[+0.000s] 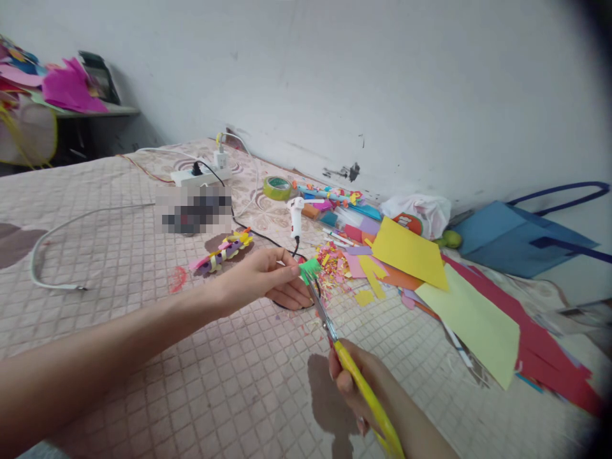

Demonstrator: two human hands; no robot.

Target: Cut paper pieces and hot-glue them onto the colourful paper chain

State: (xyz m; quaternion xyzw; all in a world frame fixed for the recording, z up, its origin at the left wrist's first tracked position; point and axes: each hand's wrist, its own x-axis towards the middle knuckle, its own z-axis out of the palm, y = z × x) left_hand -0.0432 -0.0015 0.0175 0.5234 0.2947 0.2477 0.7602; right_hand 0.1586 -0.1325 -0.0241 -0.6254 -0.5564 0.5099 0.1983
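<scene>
Between the thumb and fingers of my left hand (272, 277) is a small piece of green paper (310, 269), its lower edge cut into a fringe. My right hand (356, 376) grips a pair of scissors (366, 386) with yellow handles. The metal blades point up and left, their tips at the fringed edge of the paper. Just beyond the green piece lies a heap of tiny pink, yellow and orange paper snippets (335, 264). A white glue gun (296, 220) rests behind my left hand, its black cord passing beneath the hand.
Coloured sheets, including a yellow one (411, 252) and a pale green one (473, 319), spread to the right. A decorated purple paper craft (222, 252) lies at left. Behind are green tape (277, 187), a power strip (198, 173) and a blue bag (521, 239) by the wall.
</scene>
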